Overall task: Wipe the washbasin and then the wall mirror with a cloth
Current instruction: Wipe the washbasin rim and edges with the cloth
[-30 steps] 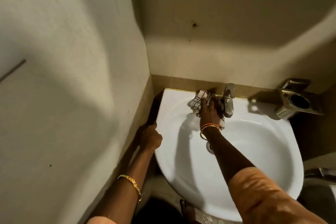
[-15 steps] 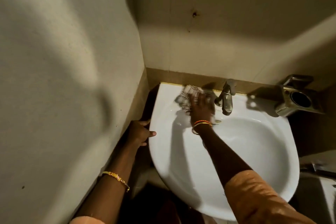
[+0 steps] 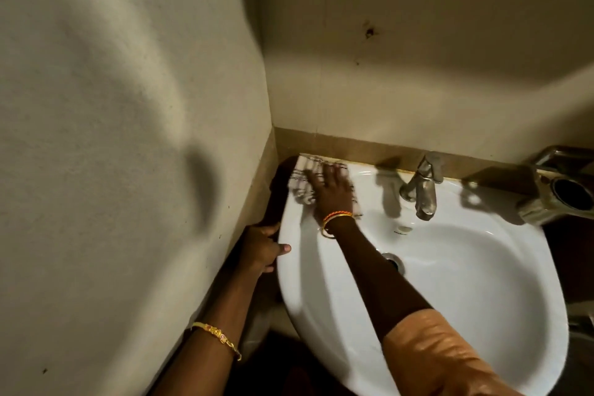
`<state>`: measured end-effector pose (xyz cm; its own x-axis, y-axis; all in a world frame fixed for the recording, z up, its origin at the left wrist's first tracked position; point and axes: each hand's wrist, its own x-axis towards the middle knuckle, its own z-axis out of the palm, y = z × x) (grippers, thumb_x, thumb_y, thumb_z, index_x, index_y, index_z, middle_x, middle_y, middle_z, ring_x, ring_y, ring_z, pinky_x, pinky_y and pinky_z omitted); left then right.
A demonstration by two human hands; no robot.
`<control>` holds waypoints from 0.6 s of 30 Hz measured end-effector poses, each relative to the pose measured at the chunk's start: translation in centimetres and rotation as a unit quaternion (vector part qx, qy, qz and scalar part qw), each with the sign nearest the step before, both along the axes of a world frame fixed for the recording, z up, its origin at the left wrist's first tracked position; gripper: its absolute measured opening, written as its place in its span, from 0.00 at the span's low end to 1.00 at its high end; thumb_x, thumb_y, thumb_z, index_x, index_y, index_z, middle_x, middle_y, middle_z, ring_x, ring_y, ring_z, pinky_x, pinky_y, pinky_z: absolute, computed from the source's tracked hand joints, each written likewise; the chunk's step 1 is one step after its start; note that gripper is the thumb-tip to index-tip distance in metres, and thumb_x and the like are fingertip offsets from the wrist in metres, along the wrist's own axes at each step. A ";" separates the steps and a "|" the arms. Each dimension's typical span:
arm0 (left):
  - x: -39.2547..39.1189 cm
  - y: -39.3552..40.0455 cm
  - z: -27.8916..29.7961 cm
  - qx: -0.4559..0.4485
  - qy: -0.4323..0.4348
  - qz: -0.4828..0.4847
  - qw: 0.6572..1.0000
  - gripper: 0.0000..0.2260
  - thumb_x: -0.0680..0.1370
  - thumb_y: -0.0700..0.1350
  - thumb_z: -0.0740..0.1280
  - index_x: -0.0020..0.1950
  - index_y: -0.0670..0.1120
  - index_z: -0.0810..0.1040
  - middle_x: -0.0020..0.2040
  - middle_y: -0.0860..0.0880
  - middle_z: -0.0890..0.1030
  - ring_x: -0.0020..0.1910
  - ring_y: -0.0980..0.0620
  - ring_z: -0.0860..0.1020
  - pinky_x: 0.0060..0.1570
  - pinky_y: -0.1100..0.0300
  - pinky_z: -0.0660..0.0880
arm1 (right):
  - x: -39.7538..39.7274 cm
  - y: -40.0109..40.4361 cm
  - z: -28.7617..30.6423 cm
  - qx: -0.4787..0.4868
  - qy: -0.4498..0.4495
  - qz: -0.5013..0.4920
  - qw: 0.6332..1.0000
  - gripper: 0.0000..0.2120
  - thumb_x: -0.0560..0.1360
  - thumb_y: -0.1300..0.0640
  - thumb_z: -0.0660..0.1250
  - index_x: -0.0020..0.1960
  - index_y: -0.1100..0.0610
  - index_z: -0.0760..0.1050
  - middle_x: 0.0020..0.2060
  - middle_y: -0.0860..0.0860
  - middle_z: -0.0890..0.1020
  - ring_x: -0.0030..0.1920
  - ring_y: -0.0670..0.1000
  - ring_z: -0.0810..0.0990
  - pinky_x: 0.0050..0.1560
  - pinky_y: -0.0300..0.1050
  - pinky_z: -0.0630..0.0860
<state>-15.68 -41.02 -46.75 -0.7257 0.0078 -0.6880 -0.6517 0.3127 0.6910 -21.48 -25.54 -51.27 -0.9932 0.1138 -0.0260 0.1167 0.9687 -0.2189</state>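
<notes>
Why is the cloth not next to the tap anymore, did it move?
Yes. The cloth slid left, away from the tap, to the basin's back-left corner.

Orange sleeve (image 3: 443, 354), gold bracelet (image 3: 216, 336)

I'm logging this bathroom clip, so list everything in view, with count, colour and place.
washbasin: one, white, against the back wall
cloth: one, pale checked, on the basin's back-left corner
tap: one, dull metal, middle of the back rim
drain: one, metal, in the bowl
wall holder: one, metal, right of the basin
bangles: orange and gold, right wrist
bracelet: one, gold, left wrist
right hand: pressed flat on the cloth
left hand: gripping the basin's left edge
</notes>
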 end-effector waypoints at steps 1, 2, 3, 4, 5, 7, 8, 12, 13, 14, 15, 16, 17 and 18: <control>0.0 0.0 0.0 -0.006 -0.001 -0.002 1.000 0.29 0.73 0.35 0.70 0.72 0.48 0.68 0.68 0.45 0.73 0.63 0.40 0.73 0.50 0.50 0.72 | 0.3 2.0 0.0 0.012 -0.001 -0.030 0.999 0.34 0.77 0.60 0.60 0.77 0.45 0.48 0.77 0.57 0.49 0.76 0.62 0.46 0.75 0.59 0.49; 0.0 -0.1 0.0 -0.010 0.000 -0.003 1.000 0.29 0.73 0.35 0.70 0.72 0.48 0.68 0.68 0.45 0.74 0.63 0.40 0.74 0.50 0.51 0.73 | 1.0 4.2 -0.1 0.010 -0.004 -0.076 0.997 0.35 0.77 0.61 0.60 0.77 0.45 0.47 0.77 0.57 0.49 0.76 0.61 0.47 0.74 0.59 0.50; 0.0 -0.1 -0.1 -0.013 0.002 -0.003 1.000 0.29 0.73 0.35 0.70 0.72 0.48 0.68 0.68 0.45 0.74 0.62 0.41 0.74 0.49 0.51 0.73 | 1.7 6.1 -0.2 -0.007 -0.006 -0.123 0.992 0.37 0.76 0.64 0.60 0.77 0.46 0.47 0.77 0.57 0.49 0.76 0.61 0.47 0.74 0.59 0.52; 0.0 -0.1 -0.1 -0.016 0.003 -0.004 1.000 0.29 0.73 0.35 0.70 0.72 0.48 0.68 0.68 0.44 0.74 0.62 0.41 0.75 0.49 0.51 0.73 | 2.6 7.3 -0.1 -0.027 -0.004 -0.158 0.987 0.38 0.74 0.66 0.61 0.77 0.46 0.47 0.77 0.56 0.49 0.76 0.60 0.46 0.74 0.59 0.53; 0.0 0.0 -0.1 -0.020 0.004 -0.007 1.000 0.29 0.73 0.35 0.70 0.72 0.48 0.67 0.67 0.44 0.74 0.62 0.41 0.75 0.48 0.51 0.73 | 3.2 7.8 0.1 -0.043 -0.004 -0.179 0.983 0.40 0.73 0.68 0.62 0.77 0.47 0.48 0.77 0.56 0.49 0.77 0.59 0.46 0.74 0.59 0.55; 0.2 0.2 -0.2 -0.031 0.007 -0.014 0.999 0.28 0.73 0.36 0.70 0.72 0.49 0.67 0.68 0.44 0.74 0.62 0.41 0.75 0.48 0.51 0.74 | 3.1 7.3 0.6 -0.065 -0.019 -0.204 0.977 0.41 0.73 0.68 0.63 0.77 0.49 0.47 0.77 0.56 0.48 0.77 0.59 0.48 0.73 0.59 0.57; 0.4 0.3 -0.3 -0.032 0.012 -0.013 0.999 0.28 0.73 0.36 0.70 0.72 0.50 0.68 0.68 0.44 0.74 0.62 0.41 0.75 0.47 0.51 0.74 | 2.8 6.9 0.8 -0.079 -0.025 -0.217 0.973 0.40 0.73 0.67 0.63 0.77 0.50 0.47 0.77 0.57 0.48 0.76 0.60 0.51 0.71 0.57 0.58; 0.3 0.3 -0.3 -0.024 0.020 -0.009 0.999 0.28 0.73 0.35 0.70 0.71 0.49 0.69 0.67 0.45 0.75 0.61 0.42 0.75 0.46 0.52 0.74 | 2.1 6.3 0.4 -0.076 -0.002 -0.223 0.972 0.41 0.71 0.66 0.65 0.77 0.52 0.49 0.76 0.59 0.50 0.76 0.61 0.50 0.73 0.55 0.53; 0.2 0.2 -0.3 -0.023 0.016 -0.010 1.000 0.28 0.73 0.35 0.70 0.71 0.50 0.69 0.67 0.45 0.75 0.61 0.42 0.75 0.47 0.51 0.75 | 2.0 6.2 0.1 -0.058 -0.004 -0.218 0.974 0.41 0.70 0.64 0.66 0.77 0.50 0.50 0.76 0.59 0.50 0.76 0.62 0.49 0.74 0.56 0.51; 0.1 0.2 -0.2 -0.022 0.010 -0.012 1.000 0.28 0.73 0.35 0.70 0.71 0.50 0.69 0.67 0.46 0.75 0.61 0.42 0.75 0.47 0.51 0.75 | 1.9 5.7 0.0 -0.042 -0.008 -0.212 0.976 0.41 0.71 0.61 0.67 0.77 0.49 0.50 0.77 0.59 0.50 0.76 0.62 0.48 0.74 0.58 0.49; 0.0 0.2 0.0 -0.022 0.004 -0.011 1.000 0.28 0.73 0.35 0.70 0.71 0.49 0.69 0.67 0.46 0.75 0.61 0.42 0.75 0.48 0.50 0.75 | 1.5 4.7 0.2 -0.030 -0.013 -0.199 0.980 0.40 0.71 0.58 0.68 0.77 0.47 0.50 0.77 0.59 0.49 0.76 0.63 0.47 0.74 0.59 0.47; 0.0 0.3 0.0 -0.025 0.001 -0.010 1.000 0.28 0.72 0.35 0.70 0.71 0.49 0.69 0.67 0.45 0.75 0.62 0.41 0.75 0.48 0.49 0.75 | 1.0 3.4 0.3 -0.025 -0.017 -0.176 0.984 0.39 0.72 0.56 0.67 0.77 0.46 0.49 0.77 0.59 0.48 0.76 0.64 0.45 0.73 0.60 0.46; -0.1 0.4 0.0 -0.031 0.000 -0.008 0.999 0.28 0.72 0.35 0.71 0.71 0.48 0.69 0.67 0.45 0.75 0.63 0.40 0.74 0.49 0.47 0.75 | 0.4 1.8 0.4 -0.026 -0.019 -0.142 0.989 0.38 0.74 0.55 0.66 0.77 0.46 0.49 0.77 0.59 0.47 0.76 0.64 0.44 0.73 0.61 0.45; -0.2 0.5 -0.1 -0.036 0.001 -0.008 0.999 0.28 0.72 0.34 0.71 0.71 0.48 0.69 0.68 0.44 0.74 0.63 0.39 0.74 0.49 0.47 0.75 | -0.3 0.3 0.5 -0.030 -0.020 -0.104 0.994 0.37 0.74 0.55 0.65 0.77 0.45 0.50 0.77 0.58 0.46 0.76 0.64 0.42 0.73 0.61 0.44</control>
